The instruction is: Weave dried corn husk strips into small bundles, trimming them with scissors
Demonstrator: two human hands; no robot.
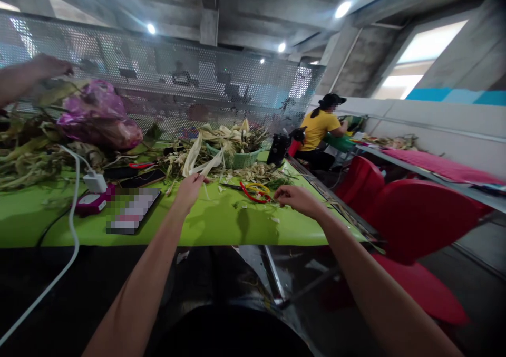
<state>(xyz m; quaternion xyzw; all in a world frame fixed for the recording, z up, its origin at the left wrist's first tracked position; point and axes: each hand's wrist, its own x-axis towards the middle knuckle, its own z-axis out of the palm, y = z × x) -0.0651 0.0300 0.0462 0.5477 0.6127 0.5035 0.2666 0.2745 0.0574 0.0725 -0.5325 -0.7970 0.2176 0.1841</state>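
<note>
My left hand (pixel 193 187) pinches a long, pale dried husk (pixel 193 156), which looks like corn husk. It stands up from the fingers and bends over toward a green basket (pixel 239 160). My right hand (pixel 295 199) hovers over the green tabletop (pixel 221 225) with its fingers curled together. Whatever sits between those fingertips, if anything, is too small to make out. Beside them lie scissors (pixel 255 192) with red and yellow loops at the handle end. Dried husks heap above the basket's rim, and scraps and trimmings surround it.
On the left are a phone (pixel 134 212), a purple power socket (pixel 93 201) with a white charger and cable, and a pink plastic bag (pixel 97 114). Another person's hand (pixel 51 66) reaches in there. Red chairs (pixel 427 214) and a person in yellow (pixel 320 130) are right.
</note>
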